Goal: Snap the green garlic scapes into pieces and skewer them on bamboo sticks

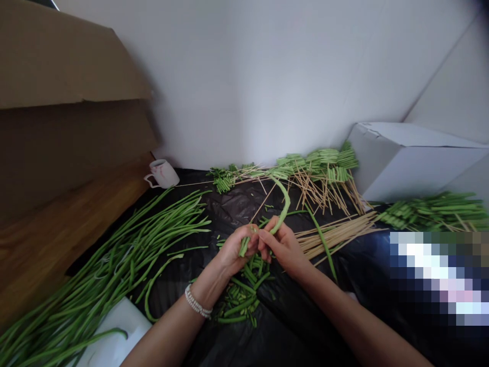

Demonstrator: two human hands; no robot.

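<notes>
My left hand [235, 247] is closed around a thin wooden skewer [263, 205] that sticks up and away, with short green bean pieces [244, 247] at the fingers. Pinched in my right hand [284, 248] is a pale green long bean [284, 201], its free end curving upward. Both hands meet at the fingertips, which partly hide where bean and skewer come together. Below them a heap of cut bean pieces [244, 300] lies on black plastic sheeting [290, 311].
Whole long beans [126, 255] spread across the left. Loose skewers [340, 232] lie to the right. Skewered bean rows [321, 160] rest along the wall, and more beans [431, 210] at far right. A mug [163, 173], cardboard box [72, 102] and white box [416, 163] stand around.
</notes>
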